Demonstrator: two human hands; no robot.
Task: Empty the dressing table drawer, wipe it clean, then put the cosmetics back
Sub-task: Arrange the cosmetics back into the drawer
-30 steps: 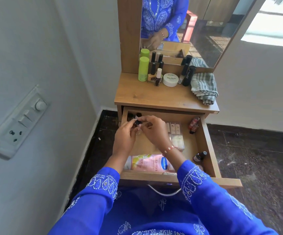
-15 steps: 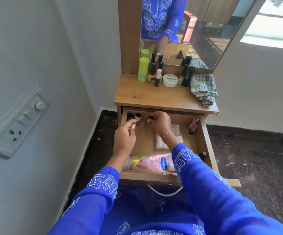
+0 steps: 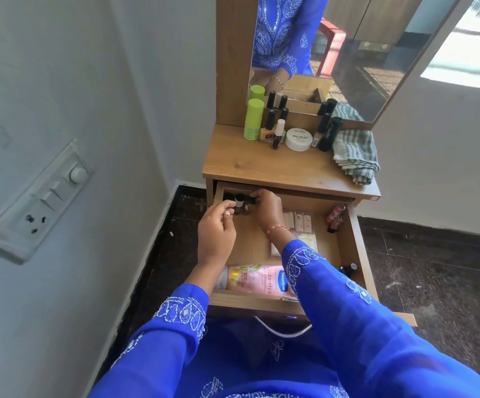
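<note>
Drawer (image 3: pixel 345 242): pale wood, boxy; right hand (image 3: pixel 266 208) on small dark-capped bottle (image 3: pixel 249 203).

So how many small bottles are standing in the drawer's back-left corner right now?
3 visible: a dark-capped bottle at far left, a white-capped bottle beside it, and a third bottle under the right hand. Hands may hide more.

— Where are the hands?
— Both in the open drawer (image 3: pixel 345 242)'s back left corner. The right hand (image 3: pixel 266 206) grips a small dark bottle (image 3: pixel 248 203) beside two others; the left hand (image 3: pixel 215 228) hovers just beside them.
— And nearer the front?
— A pink lotion bottle (image 3: pixel 257 280) lying flat.
</note>
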